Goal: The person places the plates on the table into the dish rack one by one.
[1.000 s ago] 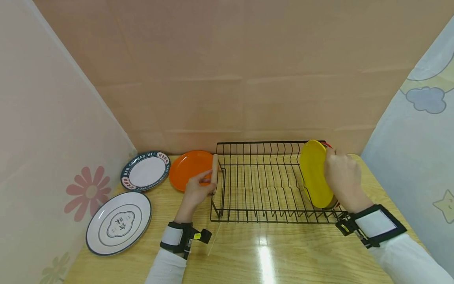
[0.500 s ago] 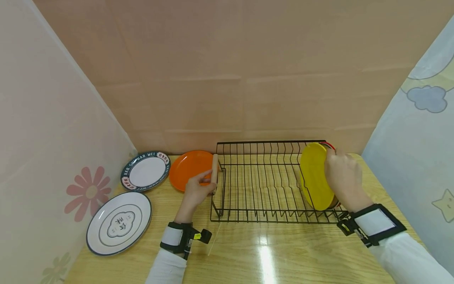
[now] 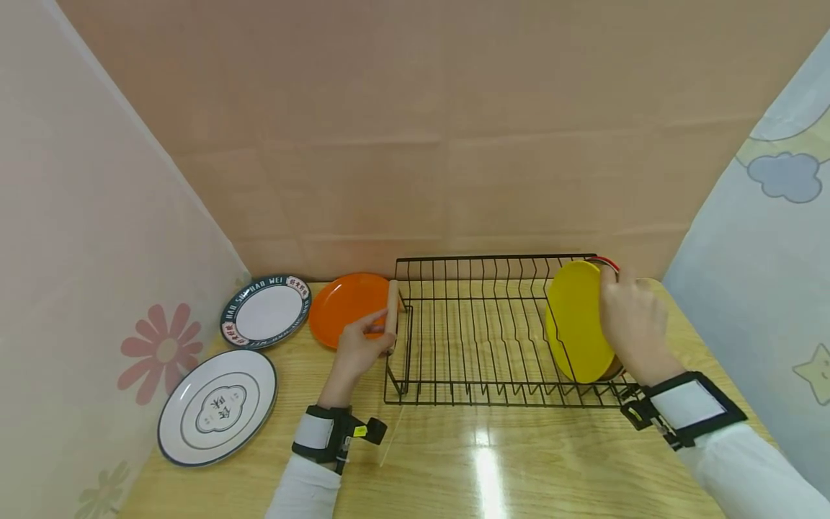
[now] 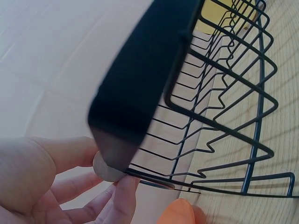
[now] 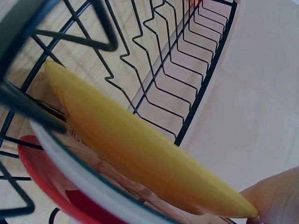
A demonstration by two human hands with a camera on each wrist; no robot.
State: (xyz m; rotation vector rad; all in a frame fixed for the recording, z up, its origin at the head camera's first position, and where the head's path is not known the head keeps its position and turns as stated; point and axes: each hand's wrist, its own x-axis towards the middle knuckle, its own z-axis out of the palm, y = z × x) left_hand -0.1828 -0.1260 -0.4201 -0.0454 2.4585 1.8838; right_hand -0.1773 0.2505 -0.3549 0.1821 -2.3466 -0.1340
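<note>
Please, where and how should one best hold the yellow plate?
Probably pinch the yellow plate at its upper rim, coming from above: it stands tilted in the black wire rack, lower edge among the wires, with a red plate close on its right.

High forward-down head view; close wrist views from opposite ends of the shared rack [image 3: 480, 298]

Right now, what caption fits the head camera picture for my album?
Left hand holding the wooden handle of a black wire rack, right hand holding a yellow plate near the other end.
</note>
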